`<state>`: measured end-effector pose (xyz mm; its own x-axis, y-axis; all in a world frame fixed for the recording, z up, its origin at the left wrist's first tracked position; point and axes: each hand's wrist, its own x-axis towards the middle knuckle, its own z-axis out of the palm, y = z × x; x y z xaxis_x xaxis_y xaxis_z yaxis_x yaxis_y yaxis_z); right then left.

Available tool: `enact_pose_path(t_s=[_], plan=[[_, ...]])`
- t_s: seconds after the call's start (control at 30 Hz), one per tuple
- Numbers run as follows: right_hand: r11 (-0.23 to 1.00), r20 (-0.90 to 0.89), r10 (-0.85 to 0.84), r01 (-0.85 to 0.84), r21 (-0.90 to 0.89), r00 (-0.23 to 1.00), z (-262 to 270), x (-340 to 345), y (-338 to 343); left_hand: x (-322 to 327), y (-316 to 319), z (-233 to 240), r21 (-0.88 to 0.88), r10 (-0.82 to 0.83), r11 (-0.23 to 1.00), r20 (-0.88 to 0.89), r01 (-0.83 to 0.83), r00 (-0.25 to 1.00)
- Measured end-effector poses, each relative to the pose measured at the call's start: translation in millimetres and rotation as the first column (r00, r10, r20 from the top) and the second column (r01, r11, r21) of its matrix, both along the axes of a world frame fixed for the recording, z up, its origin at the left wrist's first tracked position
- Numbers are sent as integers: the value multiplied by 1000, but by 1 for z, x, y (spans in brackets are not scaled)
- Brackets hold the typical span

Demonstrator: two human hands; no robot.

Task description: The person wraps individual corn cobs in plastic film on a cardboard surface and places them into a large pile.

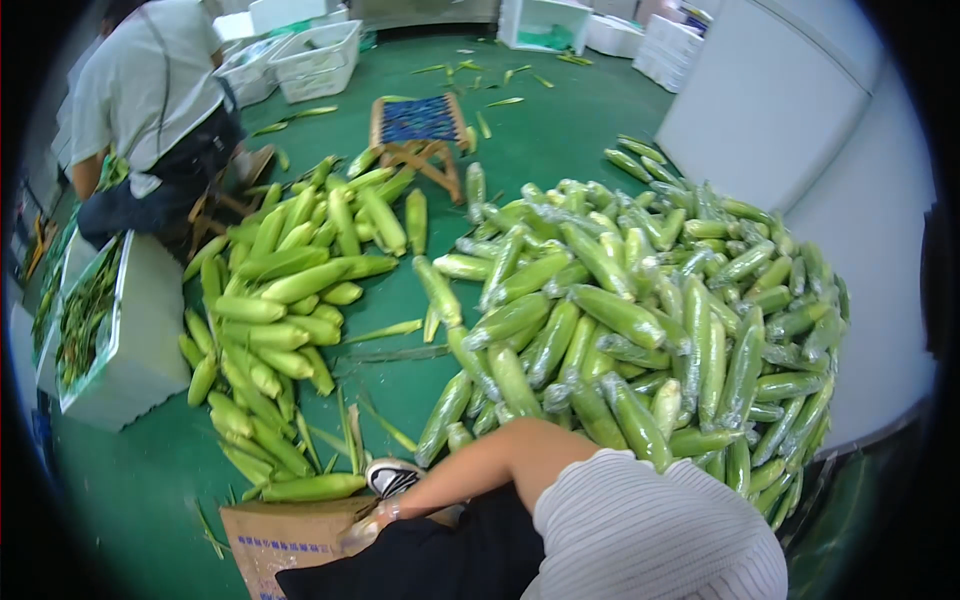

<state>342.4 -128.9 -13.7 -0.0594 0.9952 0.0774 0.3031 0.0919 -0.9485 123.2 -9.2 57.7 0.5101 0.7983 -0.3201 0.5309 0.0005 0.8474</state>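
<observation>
My right hand (364, 531) rests low in the view at the upper edge of a cardboard box (300, 531) that bears printed writing; it looks covered in clear film, and its fingers are too blurred to read. My left hand is out of view. Beyond the box on the left lies a heap of unwrapped corn cobs in green husks (270, 334), one cob (315, 487) right at the box's edge. To the right spreads a large heap of corn cobs wrapped in clear film (615, 315). Loose husk leaves (386, 424) lie between the heaps.
A folding stool with a blue woven seat (420, 120) stands behind the heaps. At upper left another person (150, 97) sits beside a white foam box of plant scraps (139, 330). White crates (319, 60) stand at the back; a white cabinet-like panel (765, 97) borders the right.
</observation>
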Motion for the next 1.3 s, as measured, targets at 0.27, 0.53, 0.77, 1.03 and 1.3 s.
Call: enact_pose_path(t_s=[0.27, 0.53, 0.77, 1.03, 1.3], plan=[[897, -956, -137, 376, -231, -260, 128, 80, -41, 198, -21, 63, 261, -674, 728, 437, 634, 595], [-233, 524, -813, 967, 103, -252, 190, 191, -426, 285, -89, 61, 317, -692, 716, 436, 622, 575], [-326, 722, -381, 814, 480, -578, 165, 172, -594, 251, -77, -72, 46, -711, 685, 262, 727, 653], [-582, 639, -657, 808, -93, -400, 114, -95, -532, 191, -91, -63, -79, -636, 745, 220, 663, 740], [-693, 482, -562, 701, 169, -672, -17, -70, -514, 179, -91, -52, -95, -605, 777, 163, 623, 779]])
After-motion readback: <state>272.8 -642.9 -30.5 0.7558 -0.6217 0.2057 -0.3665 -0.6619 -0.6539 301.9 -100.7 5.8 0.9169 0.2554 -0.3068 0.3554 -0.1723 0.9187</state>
